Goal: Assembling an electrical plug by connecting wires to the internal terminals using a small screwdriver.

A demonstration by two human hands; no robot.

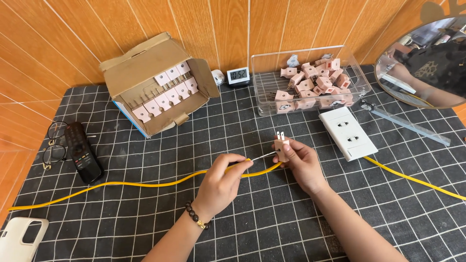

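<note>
My left hand (222, 183) pinches a yellow cable (145, 184) near its stripped end, where bare wire (262, 155) sticks out toward the right. My right hand (302, 164) grips a small pink two-pin plug (281, 144), pins pointing up, right at the wire's tip. The cable trails left across a black grid-patterned mat (252, 218). A beaded bracelet (195, 217) is on my left wrist.
A cardboard box (158, 85) with rows of pink plugs lies open at the back left. A clear bin (310, 80) holds several more plugs. Also here: a white socket strip (348, 132) with yellow cord, a small clock (238, 75), a remote (82, 153), glasses (53, 145), a phone (19, 237), a ruler (412, 127), a round mirror (427, 58).
</note>
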